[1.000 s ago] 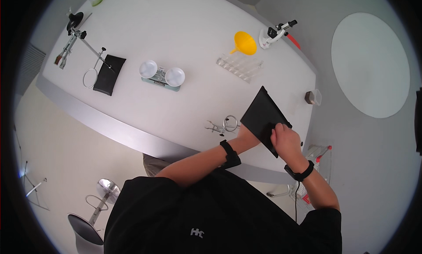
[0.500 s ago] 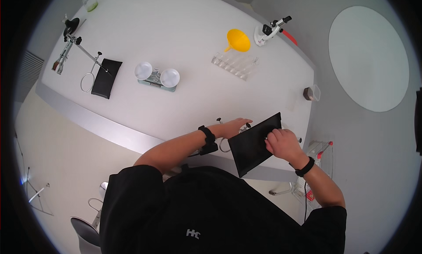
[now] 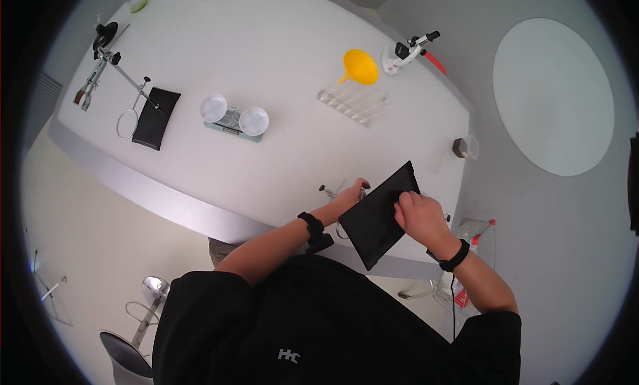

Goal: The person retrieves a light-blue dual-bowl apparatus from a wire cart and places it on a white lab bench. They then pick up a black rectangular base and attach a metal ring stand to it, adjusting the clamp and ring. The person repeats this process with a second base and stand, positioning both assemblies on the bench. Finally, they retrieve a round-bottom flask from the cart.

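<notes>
A retort stand is tipped over at the table's near edge, and the flat underside of its black rectangular base [image 3: 374, 220] faces me. My right hand [image 3: 424, 220] is closed, its bent fingertips pressed together at the middle of that underside; whatever small part they pinch is hidden. To the left, my left hand [image 3: 347, 196] wraps round the stand's metal clamp fittings behind the base. A clamp screw [image 3: 323, 188] sticks out beside it. Below the left hand, part of a metal ring [image 3: 341, 230] shows past the base's edge. The base conceals most of the rod.
A second retort stand with ring and black base [image 3: 154, 126] stands far left, near a balance [image 3: 233, 122] with two white pans. Farther back are a yellow funnel [image 3: 361, 67], a rack of test tubes [image 3: 351, 105] and a microscope [image 3: 405, 52]. A small container [image 3: 464, 147] sits by the right edge.
My left hand has drawn slightly left, and its fingers have curled closer round the fittings. The black base has shifted a little left and turned slightly; my right hand stays at its middle.
</notes>
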`<act>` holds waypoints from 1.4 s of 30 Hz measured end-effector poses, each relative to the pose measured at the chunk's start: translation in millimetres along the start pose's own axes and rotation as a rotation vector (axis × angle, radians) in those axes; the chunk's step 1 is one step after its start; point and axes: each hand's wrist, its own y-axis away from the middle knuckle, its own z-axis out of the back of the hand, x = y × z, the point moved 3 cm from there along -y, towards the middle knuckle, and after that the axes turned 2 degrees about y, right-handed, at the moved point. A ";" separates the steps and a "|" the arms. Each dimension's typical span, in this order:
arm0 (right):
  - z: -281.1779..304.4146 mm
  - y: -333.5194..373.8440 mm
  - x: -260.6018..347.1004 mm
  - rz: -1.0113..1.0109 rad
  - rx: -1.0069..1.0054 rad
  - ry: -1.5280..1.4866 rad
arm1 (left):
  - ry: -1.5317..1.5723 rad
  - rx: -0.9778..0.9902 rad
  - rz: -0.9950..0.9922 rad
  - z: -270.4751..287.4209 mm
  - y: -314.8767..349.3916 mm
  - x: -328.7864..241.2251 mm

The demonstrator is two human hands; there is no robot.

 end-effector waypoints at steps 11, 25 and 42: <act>6.0 -1.4 -0.3 -0.078 -0.005 0.057 | -0.043 0.111 -0.055 1.8 -14.0 4.6; 9.4 -7.7 -7.4 -0.072 0.037 -0.018 | -0.022 0.121 -0.088 0.5 -15.9 11.2; -8.2 -5.6 -11.5 -0.065 -0.022 -0.034 | 0.109 0.085 -0.065 -18.1 -30.7 57.2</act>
